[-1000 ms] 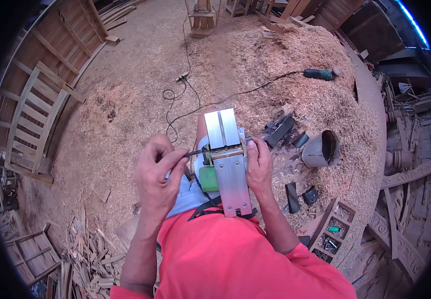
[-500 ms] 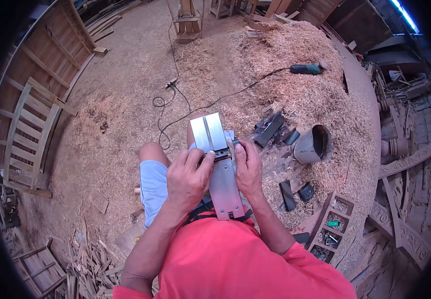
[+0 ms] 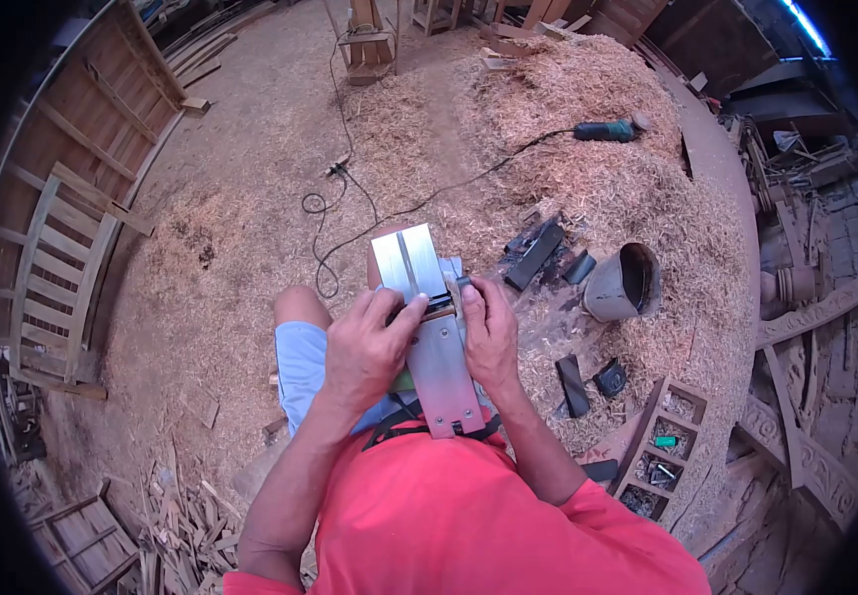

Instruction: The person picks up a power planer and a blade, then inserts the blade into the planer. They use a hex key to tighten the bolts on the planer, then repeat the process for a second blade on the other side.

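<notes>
An electric planer [image 3: 442, 372] lies upside down across my lap, its two flat metal sole plates facing up. The front plate [image 3: 410, 261] has a groove down its middle. Between the plates is the dark cutter slot [image 3: 438, 303]. My left hand [image 3: 361, 342] is closed at the left end of this slot, thumb and fingertips pressed on the planer there; any small part under them is hidden. On the opposite side, my right hand [image 3: 489, 332] grips the planer's edge, with its thumb and curled fingers beside the slot.
To the right stand a grey bucket [image 3: 612, 290], dark planer parts [image 3: 538, 256] and a wooden compartment tray [image 3: 659, 441] with small metal pieces. An angle grinder [image 3: 607, 130] lies on wood shavings, its cord [image 3: 449, 195] trailing across the floor. A slatted wooden frame [image 3: 60, 268] leans at left.
The planer and both hands have shifted very slightly left in view. My left fingertips have moved a little along the slot; both hands stay on the planer.
</notes>
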A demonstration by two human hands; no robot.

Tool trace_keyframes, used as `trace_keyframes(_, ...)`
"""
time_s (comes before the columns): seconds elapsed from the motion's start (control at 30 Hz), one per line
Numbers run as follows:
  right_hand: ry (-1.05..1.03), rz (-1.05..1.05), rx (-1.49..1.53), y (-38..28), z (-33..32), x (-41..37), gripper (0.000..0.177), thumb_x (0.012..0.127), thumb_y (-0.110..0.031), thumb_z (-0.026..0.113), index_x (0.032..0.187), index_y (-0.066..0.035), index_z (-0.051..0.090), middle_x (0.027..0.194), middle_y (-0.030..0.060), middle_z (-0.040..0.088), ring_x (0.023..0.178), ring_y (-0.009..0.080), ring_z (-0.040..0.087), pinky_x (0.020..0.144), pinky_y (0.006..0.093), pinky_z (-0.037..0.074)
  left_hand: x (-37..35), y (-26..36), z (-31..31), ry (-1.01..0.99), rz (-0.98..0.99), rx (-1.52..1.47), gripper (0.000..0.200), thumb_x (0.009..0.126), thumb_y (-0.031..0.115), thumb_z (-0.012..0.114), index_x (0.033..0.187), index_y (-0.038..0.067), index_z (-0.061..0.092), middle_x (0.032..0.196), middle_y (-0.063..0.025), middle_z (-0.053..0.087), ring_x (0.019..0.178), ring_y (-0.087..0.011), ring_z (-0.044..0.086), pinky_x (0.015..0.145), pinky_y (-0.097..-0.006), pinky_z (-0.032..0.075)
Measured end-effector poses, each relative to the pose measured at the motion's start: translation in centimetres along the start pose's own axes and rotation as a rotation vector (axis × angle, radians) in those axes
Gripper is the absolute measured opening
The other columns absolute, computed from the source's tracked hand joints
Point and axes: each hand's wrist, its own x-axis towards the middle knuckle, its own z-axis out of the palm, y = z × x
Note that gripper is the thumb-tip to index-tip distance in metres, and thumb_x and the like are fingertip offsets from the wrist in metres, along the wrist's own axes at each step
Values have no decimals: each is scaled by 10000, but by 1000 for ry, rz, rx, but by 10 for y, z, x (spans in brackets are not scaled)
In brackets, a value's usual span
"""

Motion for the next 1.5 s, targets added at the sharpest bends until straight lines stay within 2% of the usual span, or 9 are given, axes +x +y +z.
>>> trace_keyframes(0.07, 1, 3, 5, 0, 0, 0, 403, 1155, -326, 567, 1291, 38, 672, 1132, 240, 688, 1046, 407, 698, 901, 472, 542, 0, -4, 0, -10, 24, -37, 418, 851, 79, 786, 1266, 120, 765, 1026, -52, 653, 945, -254, 670, 730, -393, 588)
trace_keyframes(0.17, 4, 15, 25, 0, 0, 0, 399, 1153, -320, 571, 1289, 40, 672, 1136, 239, 690, 1055, 406, 700, 906, 469, 543, 2, -4, -4, -21, 38, -64, 426, 844, 79, 806, 1266, 123, 771, 1049, -51, 669, 939, -266, 675, 745, -406, 586)
trace_keyframes(0.27, 8, 21, 29, 0, -1, 0, 397, 1151, -318, 574, 1286, 42, 671, 1141, 239, 693, 1059, 403, 701, 908, 467, 544, 2, 4, -3, -20, -81, -125, 314, 881, 60, 834, 1191, 103, 804, 1021, -88, 697, 953, -293, 696, 773, -414, 573)
trace_keyframes(0.47, 24, 20, 28, 2, 0, 0, 396, 1149, -317, 579, 1283, 43, 671, 1141, 239, 696, 1050, 399, 704, 905, 466, 545, 7, 18, 7, 68, -299, -207, 201, 876, 55, 835, 1076, 70, 825, 982, -105, 694, 932, -302, 691, 797, -434, 550)
trace_keyframes(0.77, 23, 23, 32, 3, -1, 0, 402, 1149, -327, 581, 1281, 41, 671, 1131, 237, 700, 1035, 394, 706, 896, 465, 547, 11, 26, 4, -15, -222, -110, 239, 854, 3, 795, 1088, 49, 809, 970, -111, 687, 932, -322, 681, 798, -445, 551)
trace_keyframes(0.97, 31, 33, 41, 4, -1, 0, 410, 1148, -334, 584, 1285, 41, 672, 1135, 239, 701, 1029, 396, 708, 899, 465, 546, 15, 23, 6, -95, -227, -79, 221, 859, 35, 745, 1074, 68, 778, 987, -102, 640, 955, -318, 651, 813, -458, 566)
trace_keyframes(1.07, 40, 21, 40, 6, -2, 0, 413, 1148, -335, 584, 1289, 42, 672, 1136, 239, 702, 1026, 395, 708, 898, 466, 547, 19, 27, 6, -78, -205, -51, 208, 846, 15, 774, 1046, 69, 779, 951, -101, 657, 902, -321, 666, 783, -451, 544)
trace_keyframes(1.5, 61, 66, 39, 7, -6, 0, 422, 1157, -343, 560, 1269, 49, 670, 1113, 246, 701, 1006, 400, 700, 888, 477, 536, 24, 38, 15, -101, -97, 137, 222, 817, 47, 752, 1036, 74, 730, 960, -86, 655, 898, -298, 684, 753, -445, 580)
